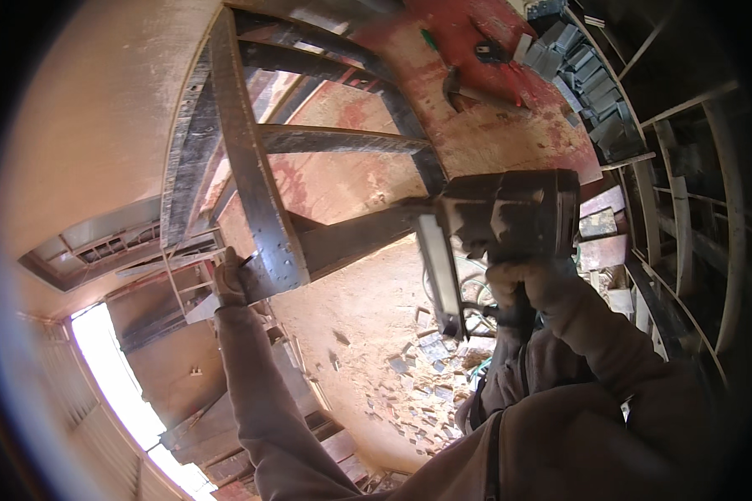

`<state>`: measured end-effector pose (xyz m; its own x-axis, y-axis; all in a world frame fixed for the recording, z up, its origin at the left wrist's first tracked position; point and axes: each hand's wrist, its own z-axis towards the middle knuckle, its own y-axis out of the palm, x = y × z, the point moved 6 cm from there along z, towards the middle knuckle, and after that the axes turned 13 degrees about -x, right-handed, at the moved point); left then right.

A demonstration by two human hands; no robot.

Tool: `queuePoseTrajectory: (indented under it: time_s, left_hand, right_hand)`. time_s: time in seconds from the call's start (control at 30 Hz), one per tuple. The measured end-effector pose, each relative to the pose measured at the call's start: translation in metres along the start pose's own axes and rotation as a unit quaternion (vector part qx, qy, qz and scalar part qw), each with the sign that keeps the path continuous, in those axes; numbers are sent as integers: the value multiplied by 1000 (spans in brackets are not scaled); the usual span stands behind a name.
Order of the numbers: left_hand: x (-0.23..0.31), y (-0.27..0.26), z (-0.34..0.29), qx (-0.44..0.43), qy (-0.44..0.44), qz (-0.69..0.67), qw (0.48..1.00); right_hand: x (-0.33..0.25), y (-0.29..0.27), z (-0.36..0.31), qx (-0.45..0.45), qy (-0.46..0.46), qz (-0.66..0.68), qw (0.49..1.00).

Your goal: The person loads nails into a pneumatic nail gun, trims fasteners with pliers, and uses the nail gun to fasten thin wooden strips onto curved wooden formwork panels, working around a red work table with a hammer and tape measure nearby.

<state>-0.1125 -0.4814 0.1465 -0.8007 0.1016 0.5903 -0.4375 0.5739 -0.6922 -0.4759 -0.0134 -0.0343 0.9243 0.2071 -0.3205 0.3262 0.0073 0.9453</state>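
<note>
Part of your left hand [230,282] is hidden behind the wooden frame [246,134], and the sleeve [255,401] below it is cut off by the lower edge. Blur softens the black tool [514,213] in your right hand [522,285], whose grip covers much of the handle, so you cannot tell whether the tool's front touches the wood. Many floor scraps [433,344] are too small to identify, and the right-hand racking [681,200] fades into the dark rim.

A red-stained tabletop [480,150] bears a wooden frame [342,140] and a hammer [486,98].
</note>
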Motion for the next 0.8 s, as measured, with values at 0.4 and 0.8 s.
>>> queuePoseTrajectory:
  time_s: [0.4, 0.8]
  left_hand:
    - [42, 24, -20, 50, 133, 152, 978]
    - [31, 27, 18, -84, 112, 87, 986]
  right_hand:
    - [3, -125, -27, 122, -100, 32, 987]
    - [16, -112, -14, 209, -221, -55, 951]
